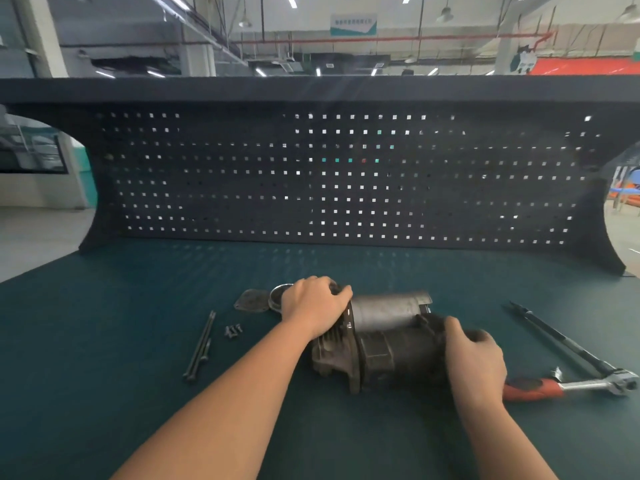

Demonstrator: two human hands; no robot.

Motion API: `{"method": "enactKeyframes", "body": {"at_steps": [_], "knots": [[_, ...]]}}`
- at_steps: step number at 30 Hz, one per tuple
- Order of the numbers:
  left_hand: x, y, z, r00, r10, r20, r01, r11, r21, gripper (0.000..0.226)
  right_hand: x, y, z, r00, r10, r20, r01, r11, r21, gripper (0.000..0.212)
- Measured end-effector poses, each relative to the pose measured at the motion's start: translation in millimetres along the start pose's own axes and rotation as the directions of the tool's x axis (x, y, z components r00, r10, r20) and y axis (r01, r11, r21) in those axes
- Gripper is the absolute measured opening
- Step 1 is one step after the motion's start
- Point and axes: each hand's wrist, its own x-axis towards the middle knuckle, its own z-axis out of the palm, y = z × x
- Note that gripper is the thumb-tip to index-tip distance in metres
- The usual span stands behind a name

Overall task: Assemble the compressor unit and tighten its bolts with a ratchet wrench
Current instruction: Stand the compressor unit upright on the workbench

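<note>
Compressor unit (388, 344) mid-table (104, 306), long bolts (201, 344) left, ratchet wrench (568, 388) right, pegboard (346, 174) behind.

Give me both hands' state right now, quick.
Left hand: curled over the compressor unit at its left end.
Right hand: gripping the unit's dark right end.

Obstacles round compressor unit (388, 344): long bolts (201, 344) left, ratchet wrench (568, 386) right, pegboard (339, 174) behind; bare mat (104, 306) far left.

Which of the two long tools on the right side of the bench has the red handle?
The ratchet wrench, lying nearer the right hand. The other, a long bar behind it, is black all along.
</note>
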Motion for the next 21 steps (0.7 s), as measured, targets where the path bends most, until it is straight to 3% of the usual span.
{"method": "enactKeyframes", "body": {"at_steps": [2,8,12,15,18,21], "knots": [[-8,-4,-4,0.999,-0.024,-0.023,0.023,0.999,-0.025,0.048,0,1,0,0.998,-0.022,0.06,0.023,1.0,-0.011,0.029],[-35,-16,-20,0.997,-0.016,-0.079,0.018,1.0,0.023,0.042,-2,-6,2,0.947,-0.132,0.294,0.222,0.927,-0.301,0.031],[-55,-22,-27,0.996,-0.017,-0.086,0.024,0.996,0.084,0.049,-3,-8,8,0.925,-0.164,0.343,0.27,0.919,-0.288,0.017],[-62,-22,-31,0.999,-0.028,-0.04,0.035,0.982,0.185,0.061,-2,-17,9,0.9,-0.071,0.43,0.196,0.948,-0.253,0.027],[-64,-21,-40,0.998,-0.008,0.059,-0.012,0.942,0.334,0.073,0,-28,11,0.86,-0.008,0.51,0.226,0.902,-0.367,0.041],[-68,-23,-42,1.0,0.01,0.023,-0.016,0.965,0.263,0.072,0,-36,15,0.868,-0.032,0.496,0.244,0.897,-0.368,0.05]]}}
